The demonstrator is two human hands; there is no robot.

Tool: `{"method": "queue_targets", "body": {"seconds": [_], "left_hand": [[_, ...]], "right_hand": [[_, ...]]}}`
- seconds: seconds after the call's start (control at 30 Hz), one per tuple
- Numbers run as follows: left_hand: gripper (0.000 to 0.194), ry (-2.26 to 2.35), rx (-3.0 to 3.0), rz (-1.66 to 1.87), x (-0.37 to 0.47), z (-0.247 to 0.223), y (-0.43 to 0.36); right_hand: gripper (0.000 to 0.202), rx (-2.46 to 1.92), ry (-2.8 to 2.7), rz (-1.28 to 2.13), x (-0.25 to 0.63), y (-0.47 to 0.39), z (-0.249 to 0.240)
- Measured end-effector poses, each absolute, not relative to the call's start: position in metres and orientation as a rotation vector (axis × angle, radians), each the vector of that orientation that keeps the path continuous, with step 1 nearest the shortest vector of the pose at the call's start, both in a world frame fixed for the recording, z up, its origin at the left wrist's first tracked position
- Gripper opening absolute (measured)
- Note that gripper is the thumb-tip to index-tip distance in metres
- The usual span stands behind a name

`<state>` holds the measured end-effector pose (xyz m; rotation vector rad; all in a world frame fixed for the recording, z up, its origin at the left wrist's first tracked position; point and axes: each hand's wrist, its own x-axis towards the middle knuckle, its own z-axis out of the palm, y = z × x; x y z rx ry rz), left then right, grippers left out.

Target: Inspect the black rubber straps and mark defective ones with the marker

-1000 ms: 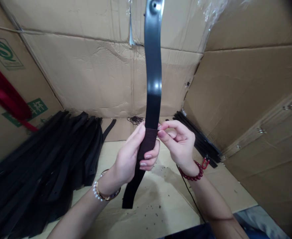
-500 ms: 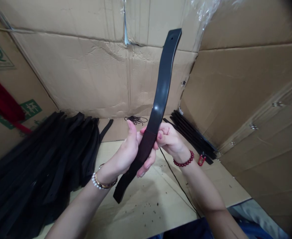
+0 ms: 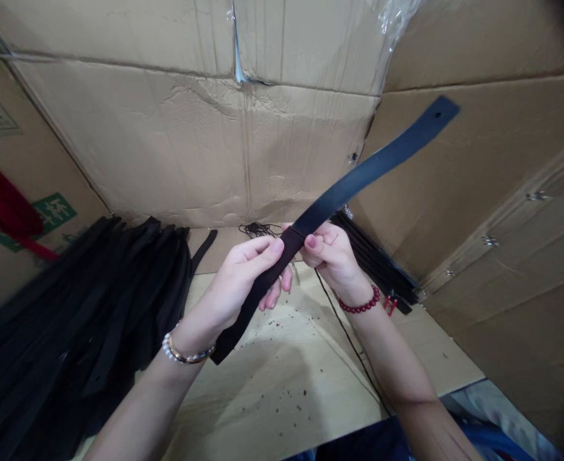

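Note:
Between my two hands I hold a long curved black strap (image 3: 363, 176), raised above the table. Its upper part is smooth and slightly shiny, with a small hole near the far end. A duller dark sleeve covers its lower part. My left hand (image 3: 255, 269) is closed round that sleeve, thumb on top and fingers underneath. My right hand (image 3: 327, 253) pinches the strap at the sleeve's edge, thumb in front. The lower end reaches down beside my left wrist.
A large heap of black straps (image 3: 94, 320) lies on the left. More dark strips (image 3: 378, 256) are stacked at the right, with a red clip-like piece (image 3: 391, 305) beside them. Black cord (image 3: 260, 229) lies at the back. Cardboard walls (image 3: 166, 141) enclose the table (image 3: 243, 410), which has dark crumbs on it.
The strap's far end has swung right and down, so it leans more to the right. My left thumb has come down onto the sleeve, and the hands have risen slightly.

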<state>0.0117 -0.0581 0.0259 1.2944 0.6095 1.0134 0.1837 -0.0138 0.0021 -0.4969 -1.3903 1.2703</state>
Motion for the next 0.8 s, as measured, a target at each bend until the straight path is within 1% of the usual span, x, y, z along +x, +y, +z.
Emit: {"method": "queue_targets", "body": {"seconds": [0.1, 0.17, 0.23, 0.3, 0.37, 0.5, 0.57, 0.63, 0.73, 0.8], "left_hand": [[0.030, 0.467, 1.183, 0.832, 0.011, 0.024, -0.058], [0.033, 0.410, 1.129, 0.780, 0.012, 0.021, -0.057], [0.034, 0.398, 1.116, 0.780, 0.014, 0.019, -0.057], [0.035, 0.408, 1.132, 0.792, 0.015, 0.018, -0.057], [0.036, 0.436, 1.192, 0.858, 0.017, 0.018, -0.059], [0.028, 0.676, 1.451, 1.167, 0.024, 0.016, -0.059], [0.027, 0.790, 1.538, 1.244, 0.026, 0.015, -0.058], [0.030, 0.765, 1.540, 1.205, 0.025, 0.014, -0.057], [0.036, 0.567, 1.387, 1.002, 0.019, 0.015, -0.054], [0.037, 0.427, 1.264, 0.889, 0.014, 0.014, -0.052]], "right_hand": [[0.050, -0.436, -1.489, 1.366, 0.185, -0.016, 0.000], [0.050, -0.395, -1.495, 1.397, 0.186, -0.018, 0.000], [0.045, -0.371, -1.464, 1.423, 0.186, -0.018, -0.001], [0.045, -0.364, -1.417, 1.454, 0.186, -0.017, 0.000], [0.046, -0.371, -1.369, 1.490, 0.185, -0.017, 0.001], [0.033, -0.442, -1.282, 1.426, 0.181, -0.016, 0.006], [0.032, -0.478, -1.259, 1.371, 0.179, -0.017, 0.008], [0.035, -0.502, -1.247, 1.360, 0.178, -0.016, 0.008], [0.041, -0.469, -1.251, 1.378, 0.178, -0.013, 0.003], [0.039, -0.403, -1.314, 1.439, 0.178, -0.010, -0.002]]}}
